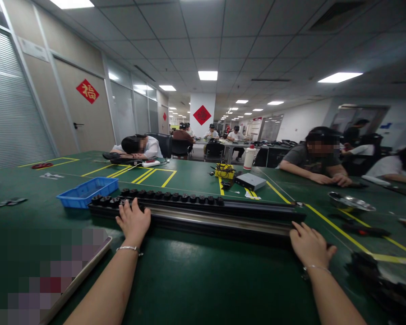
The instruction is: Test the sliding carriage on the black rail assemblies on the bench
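Observation:
A long black rail with a shiny metal channel (219, 220) lies across the green table. Round black knobs fill its left end, and a second black rail (257, 208) with a row of similar knobs (176, 197) lies just behind it. My left hand (134, 221) rests on the near rail beside the knobs, fingers spread. At the rail's right end, my right hand (310, 246) touches the edge with its fingers apart and extended. Neither hand is closed around anything.
A blue tray (88, 192) stands behind the rails' left end. Farther back are a yellow object (224, 170), a grey box (251, 181) and a thermos (249, 157). A metal bowl (351, 201) and black parts (385, 284) are at right. People sit around the table.

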